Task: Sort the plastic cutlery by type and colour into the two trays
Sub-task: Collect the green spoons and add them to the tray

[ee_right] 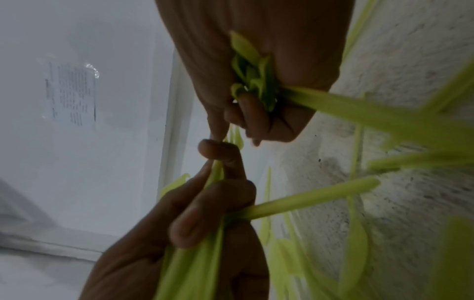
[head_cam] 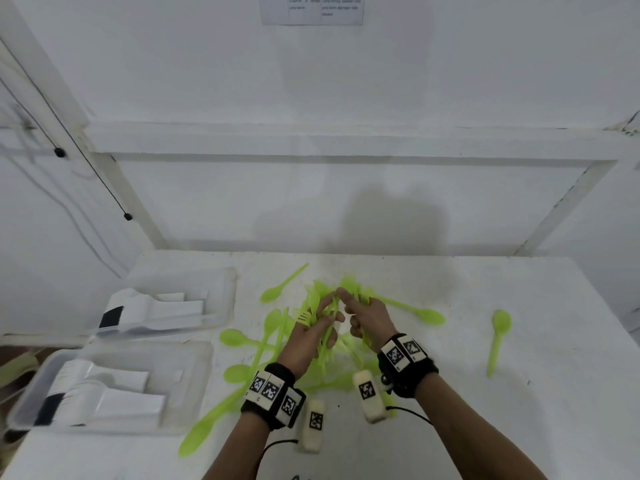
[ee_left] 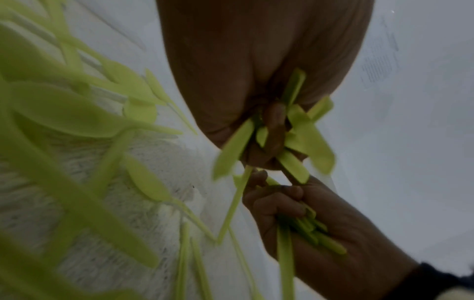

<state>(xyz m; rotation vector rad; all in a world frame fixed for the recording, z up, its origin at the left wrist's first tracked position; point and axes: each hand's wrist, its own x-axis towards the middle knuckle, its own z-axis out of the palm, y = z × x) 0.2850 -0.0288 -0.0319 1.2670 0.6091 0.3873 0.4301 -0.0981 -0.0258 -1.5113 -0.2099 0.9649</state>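
Observation:
A heap of lime green plastic cutlery point(head_cam: 277, 334) lies in the middle of the white table point(head_cam: 450, 427). My left hand point(head_cam: 318, 327) grips a bundle of green forks point(ee_left: 300, 140), their handles fanning out of the fist. My right hand point(head_cam: 360, 317) grips a second bundle of green cutlery point(ee_right: 254, 81), and its forefinger reaches forward to the left hand. Both hands hover close together just above the heap. Two clear trays stand at the left: the far tray point(head_cam: 221, 282) and the near tray point(head_cam: 194, 386).
White and black cutlery lies inside both trays point(head_cam: 114, 393). One green spoon point(head_cam: 498, 337) lies alone at the right, another point(head_cam: 284, 285) beyond the heap. A white wall with a frame rises behind the table. Bare table surface lies to the right and front.

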